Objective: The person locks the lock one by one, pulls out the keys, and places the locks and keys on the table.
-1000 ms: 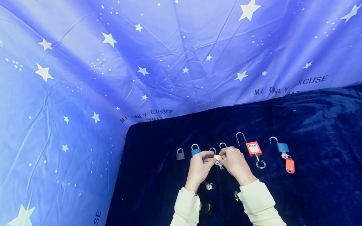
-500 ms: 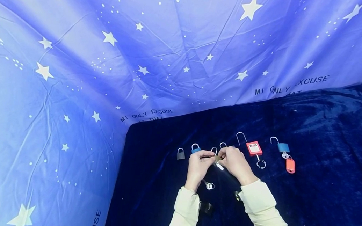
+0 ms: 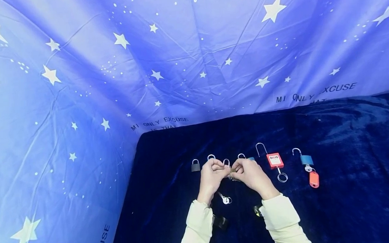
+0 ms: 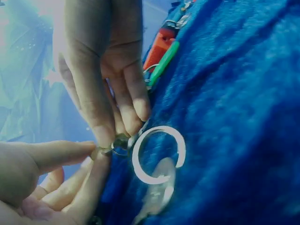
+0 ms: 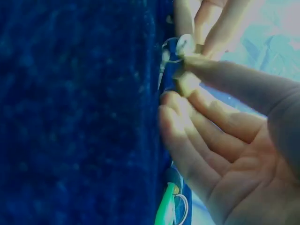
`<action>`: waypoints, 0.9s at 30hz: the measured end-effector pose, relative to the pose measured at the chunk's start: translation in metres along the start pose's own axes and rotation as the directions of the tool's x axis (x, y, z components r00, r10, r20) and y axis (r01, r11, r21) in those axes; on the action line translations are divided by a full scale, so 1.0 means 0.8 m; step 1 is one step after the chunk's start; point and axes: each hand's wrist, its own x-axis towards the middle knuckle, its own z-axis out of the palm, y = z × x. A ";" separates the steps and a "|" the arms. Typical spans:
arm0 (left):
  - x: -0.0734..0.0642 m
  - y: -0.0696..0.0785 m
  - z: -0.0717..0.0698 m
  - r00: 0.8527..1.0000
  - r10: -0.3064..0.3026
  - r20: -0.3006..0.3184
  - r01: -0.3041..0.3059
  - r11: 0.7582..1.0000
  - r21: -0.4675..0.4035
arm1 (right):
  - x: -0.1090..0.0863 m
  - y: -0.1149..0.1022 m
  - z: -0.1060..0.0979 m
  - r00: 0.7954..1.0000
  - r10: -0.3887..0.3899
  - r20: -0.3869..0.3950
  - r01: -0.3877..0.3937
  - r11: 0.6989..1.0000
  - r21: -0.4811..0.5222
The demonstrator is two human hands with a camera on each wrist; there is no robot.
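A small brass padlock (image 5: 187,83) with a silver shackle (image 3: 226,162) is between my two hands, over the dark blue cloth. My left hand (image 3: 211,176) pinches its left side with thumb and forefinger. My right hand (image 3: 251,174) grips the brass body between thumb and curled fingers. By the right thumb tip, a round silver key head (image 5: 186,44) on a thin ring shows in the right wrist view. Fingers hide much of the body. Below the left hand, a loose key with a split ring (image 3: 226,200) lies on the cloth.
A black padlock (image 3: 195,166) lies left of the hands. A padlock shackle (image 3: 211,157) shows behind the left hand, another shackle (image 3: 241,156) behind the right. Rightward lie a red padlock (image 3: 275,161) and a blue padlock (image 3: 307,160) with a red tag (image 3: 314,179). A star-printed curtain (image 3: 190,61) hangs behind.
The brass padlock has turned and shifted slightly left in the hands. Its keys, hanging visibly below earlier, are now mostly covered by the right thumb. The left forefinger is more bent.
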 end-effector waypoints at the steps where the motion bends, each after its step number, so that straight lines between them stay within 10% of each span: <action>1: 0.001 0.002 -0.001 1.000 0.000 0.002 0.000 0.999 -0.032 | 0.000 0.000 -0.001 1.000 0.000 0.001 0.000 1.000 0.023; 10: 0.005 0.017 -0.005 1.000 0.006 -0.021 -0.009 0.985 -0.174 | 0.002 -0.007 -0.006 0.998 -0.010 0.057 -0.004 0.968 0.250; 27: 0.005 0.021 -0.011 1.000 -0.008 0.015 0.009 0.997 -0.070 | 0.006 -0.004 -0.003 0.999 0.039 -0.001 -0.038 0.984 0.173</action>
